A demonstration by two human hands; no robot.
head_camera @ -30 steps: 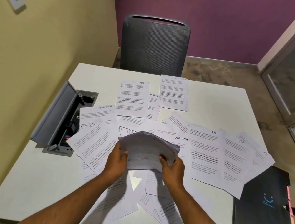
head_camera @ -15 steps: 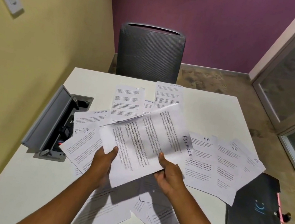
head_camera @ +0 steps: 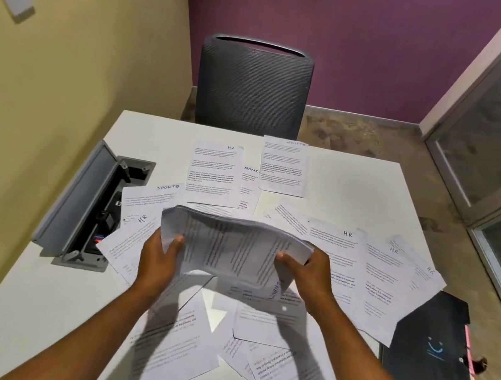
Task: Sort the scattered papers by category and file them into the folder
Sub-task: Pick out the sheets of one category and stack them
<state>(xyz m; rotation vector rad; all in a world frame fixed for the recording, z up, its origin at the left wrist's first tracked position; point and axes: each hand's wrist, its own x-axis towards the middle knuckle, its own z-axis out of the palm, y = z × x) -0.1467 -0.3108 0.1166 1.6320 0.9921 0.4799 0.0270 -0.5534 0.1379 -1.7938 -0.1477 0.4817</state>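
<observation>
A stack of printed papers [head_camera: 231,246] is held above the white table [head_camera: 352,187], sagging in the middle. My left hand [head_camera: 161,258] grips its left edge, thumb on top. My right hand [head_camera: 304,273] grips its right edge the same way. Many loose sheets lie scattered below, hand-labelled at the top: an HR sheet [head_camera: 215,174], a SPORTS sheet [head_camera: 284,167], another HR sheet [head_camera: 335,257], and more near the front edge. The black folder [head_camera: 432,363] lies closed at the table's right front corner, apart from both hands.
An open grey cable box [head_camera: 87,205] is sunk into the table at the left. A grey mesh chair [head_camera: 253,87] stands behind the far edge. A yellow wall runs along the left; a glass door is at the right.
The stack was tilted up with its printed face and a FINANCE label showing; now both hands hold it flatter and lower over the table. My view shifted slightly.
</observation>
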